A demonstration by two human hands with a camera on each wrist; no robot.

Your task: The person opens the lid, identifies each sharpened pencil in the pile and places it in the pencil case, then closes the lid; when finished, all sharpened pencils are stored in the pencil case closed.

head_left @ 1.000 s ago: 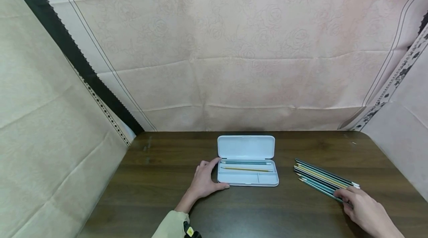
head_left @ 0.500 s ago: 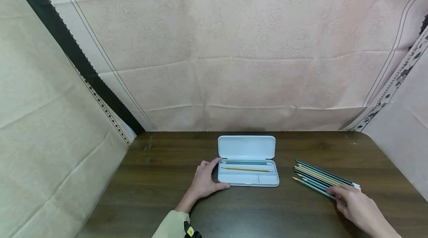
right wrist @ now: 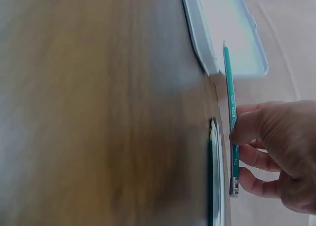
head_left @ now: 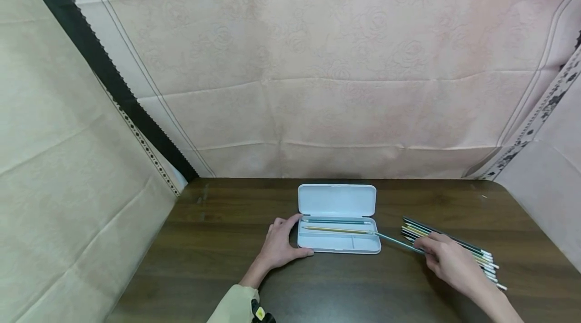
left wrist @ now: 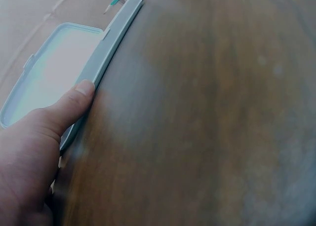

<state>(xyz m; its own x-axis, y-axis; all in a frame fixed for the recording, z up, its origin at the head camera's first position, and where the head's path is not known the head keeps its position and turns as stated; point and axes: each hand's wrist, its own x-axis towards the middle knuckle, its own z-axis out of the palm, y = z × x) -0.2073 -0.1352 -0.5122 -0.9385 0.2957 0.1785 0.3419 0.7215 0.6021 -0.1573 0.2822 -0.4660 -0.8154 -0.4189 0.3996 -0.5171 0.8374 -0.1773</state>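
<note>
The light-blue pencil case lies with its lid up and back; a few pencils rest in its rear compartment, one gold. My left hand holds the case's left end, thumb along the front edge, as the left wrist view also shows. Between thumb and fingers, my right hand pinches a teal pencil near its eraser end. Its sharpened tip points left toward the case, and in the head view it reaches the case's right edge. Under and behind that hand lie several more pencils, partly hidden.
The brown wooden table carries the case in the middle and the loose pencils to its right. A pale patterned cloth hangs along the table's back edge, with more cloth at both sides.
My right hand has picked a teal pencil from the bunch and moved left with it toward the case. My left hand has stayed at the case's left end.
</note>
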